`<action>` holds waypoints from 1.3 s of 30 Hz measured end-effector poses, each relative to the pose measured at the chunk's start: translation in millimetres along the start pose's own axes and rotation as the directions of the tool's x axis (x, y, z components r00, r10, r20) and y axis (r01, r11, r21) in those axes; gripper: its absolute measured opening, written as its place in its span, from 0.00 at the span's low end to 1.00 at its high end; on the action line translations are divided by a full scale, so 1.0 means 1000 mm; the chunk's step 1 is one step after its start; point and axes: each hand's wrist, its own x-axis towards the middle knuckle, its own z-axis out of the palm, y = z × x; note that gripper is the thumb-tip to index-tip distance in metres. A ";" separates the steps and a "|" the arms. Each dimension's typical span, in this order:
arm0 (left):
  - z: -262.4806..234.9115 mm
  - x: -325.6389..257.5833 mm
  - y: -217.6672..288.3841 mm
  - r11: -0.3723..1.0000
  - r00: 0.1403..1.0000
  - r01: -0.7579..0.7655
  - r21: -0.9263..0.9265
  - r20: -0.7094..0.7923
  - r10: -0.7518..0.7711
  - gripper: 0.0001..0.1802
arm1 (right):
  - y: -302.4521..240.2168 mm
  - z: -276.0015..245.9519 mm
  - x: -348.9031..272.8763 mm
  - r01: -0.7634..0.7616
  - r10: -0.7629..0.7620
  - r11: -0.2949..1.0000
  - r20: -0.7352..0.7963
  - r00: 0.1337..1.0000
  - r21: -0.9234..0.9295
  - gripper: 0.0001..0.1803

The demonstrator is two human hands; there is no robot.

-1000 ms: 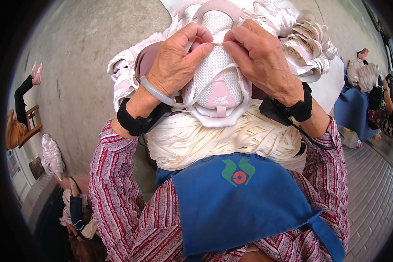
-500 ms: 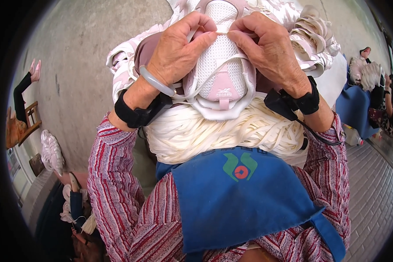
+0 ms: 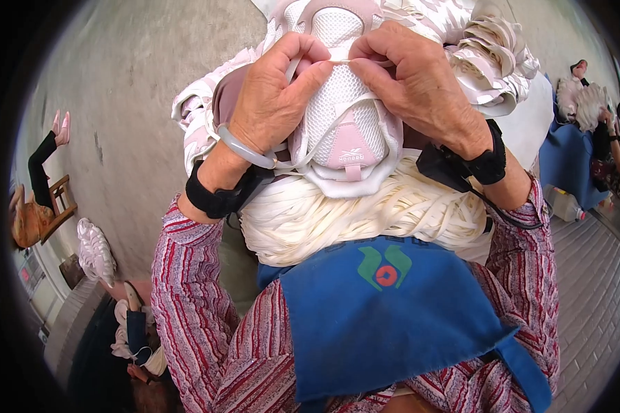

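Observation:
In front of me lies a white and pink mesh shoe upper (image 3: 341,93), its tongue and padded collar toward me. A thin off-white shoelace (image 3: 340,62) runs straight across the upper between my hands. My left hand (image 3: 272,96) pinches it between thumb and index finger. On the other side my right hand (image 3: 420,86) pinches it too, a short gap from the left fingertips. More lace trails loosely over the tongue and past my left wrist. Beneath the collar, a thick bundle of cream laces (image 3: 365,220) lies across my lap, above the blue apron (image 3: 393,323).
Stacked white and pink uppers (image 3: 492,65) lie to the right of the shoe upper, with others behind and left. Another person's legs (image 3: 45,162) show by a wooden chair at far left. A person beside blue cloth (image 3: 565,158) sits at right, near a plastic jug (image 3: 563,205).
The view has shifted slightly, so the whole scene sits a little lower and farther right. Both hands keep their pinch on the lace, with the span between them much the same.

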 end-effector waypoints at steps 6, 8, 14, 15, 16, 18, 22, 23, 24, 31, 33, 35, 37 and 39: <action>-0.001 0.000 0.000 0.999 0.999 0.036 -0.033 -0.002 -0.036 0.08 | 0.004 -0.001 0.005 0.085 -0.085 0.996 0.025 0.996 0.016 0.07; 0.000 0.000 -0.001 0.999 1.000 -0.002 -0.042 -0.013 0.002 0.08 | 0.005 0.001 0.004 0.105 -0.105 0.994 0.005 0.994 0.024 0.07; 0.000 -0.001 0.000 0.997 1.000 0.022 -0.069 -0.013 -0.023 0.08 | 0.002 0.002 -0.002 0.022 -0.019 0.998 -0.047 0.999 0.064 0.06; 0.001 -0.001 0.000 0.997 0.999 0.029 -0.078 -0.011 -0.030 0.09 | 0.005 0.003 -0.003 0.019 -0.016 0.997 -0.046 0.999 0.072 0.06; 0.001 -0.001 0.001 0.996 0.999 0.035 -0.087 -0.010 -0.036 0.09 | 0.006 0.003 -0.004 0.018 -0.014 0.997 -0.045 0.999 0.080 0.06; 0.000 -0.002 0.001 0.997 0.999 0.030 -0.069 -0.007 -0.031 0.09 | 0.006 0.004 -0.005 -0.002 0.006 0.996 -0.045 0.999 0.094 0.06; -0.002 -0.003 0.001 0.998 0.999 0.045 -0.041 0.004 -0.045 0.09 | -0.004 0.000 -0.003 -0.086 0.084 0.990 0.022 0.996 0.110 0.06; -0.002 -0.002 0.001 0.998 0.999 0.047 -0.041 0.002 -0.047 0.09 | -0.005 -0.001 -0.002 -0.086 0.084 0.990 0.024 0.996 0.110 0.06; -0.002 -0.002 0.000 0.999 0.999 0.034 -0.033 -0.002 -0.034 0.09 | -0.006 -0.002 -0.001 -0.050 0.048 0.995 0.025 0.999 0.085 0.06; -0.001 -0.001 -0.002 1.000 1.000 0.007 -0.022 -0.013 -0.007 0.09 | -0.008 -0.008 0.006 0.125 -0.123 0.988 0.031 0.992 -0.092 0.05; -0.002 -0.001 -0.002 1.000 1.000 0.018 -0.024 -0.009 -0.018 0.09 | -0.015 -0.011 0.007 0.117 -0.114 0.987 0.036 0.993 -0.106 0.05; -0.002 -0.001 -0.002 0.999 1.000 0.029 -0.026 -0.006 -0.029 0.09 | -0.016 -0.011 0.006 0.110 -0.105 0.987 0.041 0.994 -0.119 0.05; -0.001 -0.001 -0.003 0.999 1.000 0.018 -0.031 -0.012 -0.019 0.09 | -0.012 -0.010 0.007 0.127 -0.118 0.977 0.061 0.991 -0.173 0.05; -0.001 -0.002 -0.004 1.000 1.000 0.010 -0.028 -0.007 -0.010 0.09 | -0.020 -0.013 0.007 0.121 -0.109 0.975 0.075 0.991 -0.185 0.05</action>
